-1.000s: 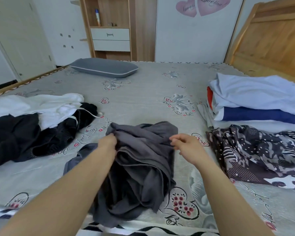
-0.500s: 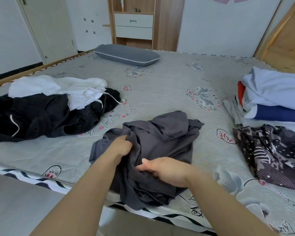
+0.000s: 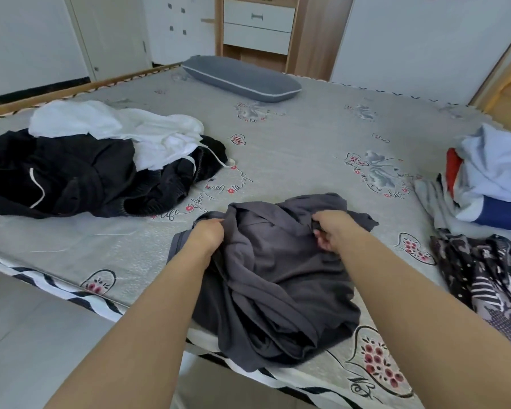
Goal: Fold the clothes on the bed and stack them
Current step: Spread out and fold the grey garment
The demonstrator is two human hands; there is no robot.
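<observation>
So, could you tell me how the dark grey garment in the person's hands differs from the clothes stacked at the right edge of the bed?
The dark grey crumpled garment lies bunched and unfolded; the pile of white, blue and red clothes is layered in a stack. The grey garment is gripped by the left hand and right hand; the pile is untouched. The garment is one colour; the pile shows several. Both rest on the grey patterned bed.

The right hand (image 3: pixel 332 230), half a second ago lying low on the near folds of the grey garment (image 3: pixel 278 278), has gone up to its far right part and now pinches a fold there; a second ago it hovered just off that side, holding nothing; the left hand (image 3: pixel 207 236) has kept its bunch near the far left corner of the cloth.
</observation>
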